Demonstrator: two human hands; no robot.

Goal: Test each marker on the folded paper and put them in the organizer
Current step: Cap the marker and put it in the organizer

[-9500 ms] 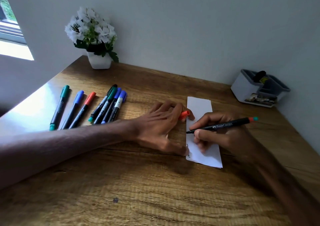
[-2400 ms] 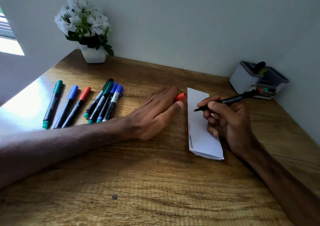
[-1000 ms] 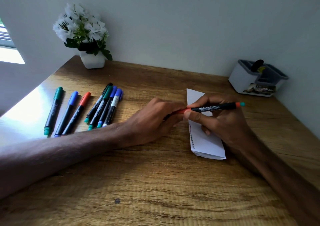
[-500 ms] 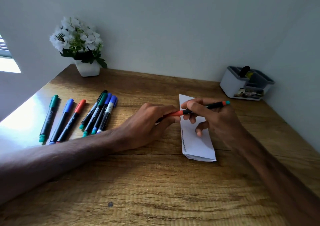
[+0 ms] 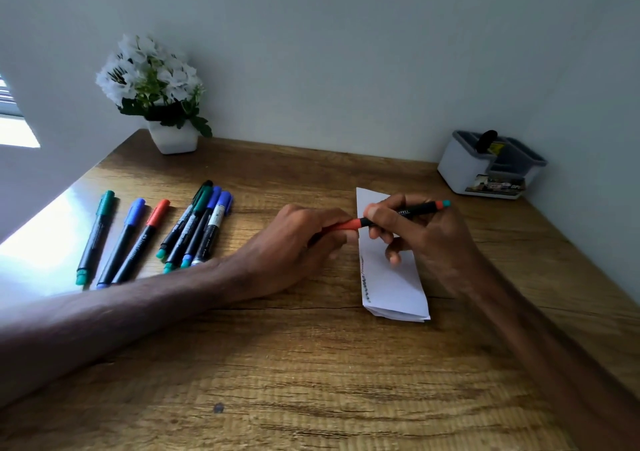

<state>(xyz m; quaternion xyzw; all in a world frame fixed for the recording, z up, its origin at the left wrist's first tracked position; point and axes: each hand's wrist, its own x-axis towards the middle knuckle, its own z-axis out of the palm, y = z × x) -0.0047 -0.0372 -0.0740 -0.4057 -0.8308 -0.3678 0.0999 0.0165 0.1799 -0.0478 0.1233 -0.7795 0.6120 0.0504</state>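
Note:
My right hand (image 5: 426,239) grips a black-barrelled red marker (image 5: 414,209) over the folded white paper (image 5: 391,277). The marker's red cap (image 5: 343,225) sits on its tip, and my left hand (image 5: 298,246) pinches that cap. Ink marks run along the paper's left edge. Several capped markers (image 5: 194,229) in green, blue, red and black lie in a loose row at the left. The white-and-grey organizer (image 5: 464,166) stands at the back right corner with a black marker in it.
A white pot of white flowers (image 5: 173,137) stands at the back left against the wall. The wooden desk (image 5: 311,381) meets walls at the back and right. Bright window light falls on its left edge.
The marker was uncapped over the paper; my left hand brought the red cap to its tip, and now the cap is on, both hands holding it.

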